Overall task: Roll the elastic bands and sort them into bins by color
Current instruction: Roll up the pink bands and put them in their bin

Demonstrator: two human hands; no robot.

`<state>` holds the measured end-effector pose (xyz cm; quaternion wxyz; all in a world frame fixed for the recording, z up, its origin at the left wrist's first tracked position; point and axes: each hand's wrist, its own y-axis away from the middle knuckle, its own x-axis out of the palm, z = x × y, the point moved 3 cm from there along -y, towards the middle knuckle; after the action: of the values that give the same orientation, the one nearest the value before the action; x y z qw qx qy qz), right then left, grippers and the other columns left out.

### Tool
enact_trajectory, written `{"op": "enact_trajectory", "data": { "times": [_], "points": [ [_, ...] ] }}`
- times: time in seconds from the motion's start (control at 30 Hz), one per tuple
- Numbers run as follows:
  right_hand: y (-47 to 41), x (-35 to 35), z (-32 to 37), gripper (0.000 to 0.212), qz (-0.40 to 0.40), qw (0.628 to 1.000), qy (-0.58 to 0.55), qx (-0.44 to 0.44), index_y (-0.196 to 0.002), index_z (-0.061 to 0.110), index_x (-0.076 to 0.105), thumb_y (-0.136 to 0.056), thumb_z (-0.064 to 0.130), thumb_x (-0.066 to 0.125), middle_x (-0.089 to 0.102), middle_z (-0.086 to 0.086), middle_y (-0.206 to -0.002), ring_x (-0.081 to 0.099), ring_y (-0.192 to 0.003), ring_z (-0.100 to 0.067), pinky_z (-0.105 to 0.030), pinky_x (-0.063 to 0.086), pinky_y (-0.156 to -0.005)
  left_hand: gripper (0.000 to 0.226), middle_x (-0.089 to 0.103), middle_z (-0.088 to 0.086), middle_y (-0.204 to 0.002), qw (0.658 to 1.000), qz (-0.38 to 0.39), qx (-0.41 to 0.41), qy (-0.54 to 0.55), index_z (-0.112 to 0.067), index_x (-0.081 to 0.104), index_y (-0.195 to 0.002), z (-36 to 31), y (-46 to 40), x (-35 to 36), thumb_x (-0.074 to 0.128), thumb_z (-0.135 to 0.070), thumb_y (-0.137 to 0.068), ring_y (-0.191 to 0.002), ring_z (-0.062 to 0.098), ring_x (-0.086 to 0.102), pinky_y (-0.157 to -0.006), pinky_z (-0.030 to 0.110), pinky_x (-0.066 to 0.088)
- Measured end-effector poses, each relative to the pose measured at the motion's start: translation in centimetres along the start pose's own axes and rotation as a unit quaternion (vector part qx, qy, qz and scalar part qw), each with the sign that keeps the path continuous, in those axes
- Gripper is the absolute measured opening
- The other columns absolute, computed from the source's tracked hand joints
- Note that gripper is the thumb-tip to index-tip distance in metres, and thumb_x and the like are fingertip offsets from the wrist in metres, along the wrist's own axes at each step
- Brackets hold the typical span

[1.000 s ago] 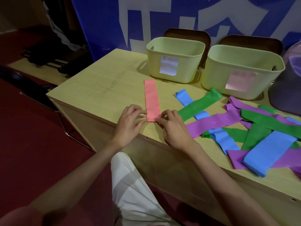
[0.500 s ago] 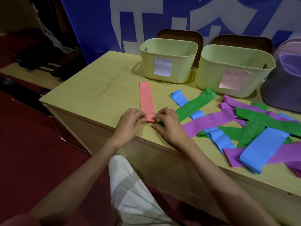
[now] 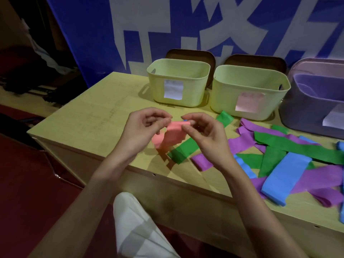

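Your left hand (image 3: 143, 127) and right hand (image 3: 202, 133) each pinch the pink band (image 3: 170, 135) by its top edge, lifted above the table (image 3: 89, 123) — ease either pinch and the started roll likely springs loose.

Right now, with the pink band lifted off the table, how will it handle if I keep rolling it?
Probably floppy: the pink band sags and buckles below where the left hand and right hand pinch its top edge. Likely light, since fingertips alone carry it. It may spring open if released; the started roll looks loose.
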<state>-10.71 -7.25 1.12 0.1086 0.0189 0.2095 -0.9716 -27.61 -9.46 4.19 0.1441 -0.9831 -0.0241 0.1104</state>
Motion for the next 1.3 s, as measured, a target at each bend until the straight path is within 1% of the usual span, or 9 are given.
{"op": "enact_trajectory", "data": {
  "times": [0.07,0.2,0.27,0.5,0.67,0.83,1.0,1.17,1.3],
  "points": [
    [0.3,-1.0,1.2,0.015,-0.013,0.999,-0.029,0.005,-0.093,0.013,0.066,-0.086,0.000,0.066,0.066,-0.005,-0.085,0.061,-0.080,-0.014,-0.026,0.050,-0.076,0.006,0.067,-0.002,-0.075,1.000,0.007,0.010,0.028,-0.005,0.069,-0.089,-1.2,-0.4,0.9,0.065,-0.003,-0.085,-0.061,0.006,0.054,-0.059,0.017,0.045],
    [0.8,-2.7,3.5,0.010,-0.038,0.995,-0.093,0.015,-0.090,0.004,0.064,-0.088,-0.004,0.059,0.063,-0.007,-0.081,0.059,-0.074,-0.004,-0.015,0.047,-0.071,0.005,0.062,-0.008,-0.062,0.996,0.012,0.007,0.085,-0.003,0.067,-0.085,-3.2,-1.1,3.0,0.063,-0.003,-0.087,-0.057,0.008,0.049,-0.056,0.016,0.043],
    [0.8,-3.6,4.6,0.009,-0.055,0.993,-0.099,0.012,-0.091,0.002,0.062,-0.090,-0.005,0.056,0.062,-0.005,-0.078,0.058,-0.069,-0.002,-0.014,0.046,-0.068,0.005,0.062,-0.006,-0.065,0.991,0.018,-0.009,0.129,-0.004,0.067,-0.087,-4.1,-1.4,4.1,0.062,-0.006,-0.087,-0.063,0.009,0.051,-0.058,0.016,0.044],
    [1.4,-7.4,7.8,0.015,-0.118,0.992,-0.039,-0.019,-0.086,0.011,0.063,-0.093,-0.001,0.055,0.060,0.014,-0.059,0.049,-0.055,0.004,-0.010,0.039,-0.054,0.012,0.050,-0.001,-0.063,0.960,0.064,-0.073,0.262,-0.006,0.061,-0.081,-6.8,-1.5,8.3,0.059,-0.013,-0.090,-0.054,0.004,0.044,-0.057,0.014,0.044],
    [2.4,-10.0,8.8,0.014,-0.142,0.988,0.030,-0.054,-0.084,0.015,0.064,-0.094,0.007,0.058,0.061,0.004,-0.073,0.052,-0.065,0.001,-0.014,0.043,-0.063,0.013,0.053,-0.007,-0.056,0.927,0.103,-0.135,0.334,-0.010,0.057,-0.079,-7.3,-1.1,11.7,0.057,-0.014,-0.092,-0.048,0.002,0.041,-0.058,0.015,0.043],
    [4.4,-12.1,6.6,0.013,-0.193,0.977,0.085,-0.005,-0.083,0.011,0.062,-0.093,0.004,0.058,0.058,0.007,-0.068,0.051,-0.058,0.008,-0.009,0.038,-0.056,0.018,0.054,0.001,-0.063,0.962,0.062,-0.102,0.246,-0.008,0.061,-0.074,-5.8,-0.7,14.7,0.059,-0.010,-0.092,-0.054,0.008,0.045,-0.061,0.020,0.045],
    [6.4,-13.7,4.4,0.008,-0.224,0.966,0.119,0.039,-0.086,0.008,0.067,-0.092,0.009,0.062,0.062,0.004,-0.071,0.053,-0.061,0.006,-0.010,0.039,-0.058,0.019,0.055,0.006,-0.064,0.982,0.067,-0.082,0.154,-0.006,0.064,-0.076,-4.7,0.2,16.7,0.065,-0.019,-0.089,-0.058,0.015,0.049,-0.061,0.024,0.044],
    [7.7,-13.7,4.7,0.006,-0.222,0.969,0.111,0.003,-0.089,0.007,0.063,-0.094,0.008,0.059,0.062,0.004,-0.077,0.056,-0.067,0.005,-0.009,0.041,-0.061,0.013,0.061,0.013,-0.071,0.988,0.060,-0.057,0.129,0.001,0.068,-0.086,-3.9,0.5,17.7,0.065,-0.011,-0.088,-0.067,0.019,0.055,-0.067,0.030,0.047],
    [8.3,-13.0,4.5,0.002,-0.215,0.971,0.097,-0.035,-0.095,0.006,0.057,-0.095,0.008,0.057,0.059,0.003,-0.079,0.055,-0.069,0.000,-0.013,0.042,-0.061,0.010,0.067,0.011,-0.077,0.987,0.032,-0.043,0.153,-0.001,0.068,-0.088,-3.9,1.0,18.3,0.062,-0.009,-0.090,-0.072,0.014,0.063,-0.069,0.025,0.052]
  ]
}}
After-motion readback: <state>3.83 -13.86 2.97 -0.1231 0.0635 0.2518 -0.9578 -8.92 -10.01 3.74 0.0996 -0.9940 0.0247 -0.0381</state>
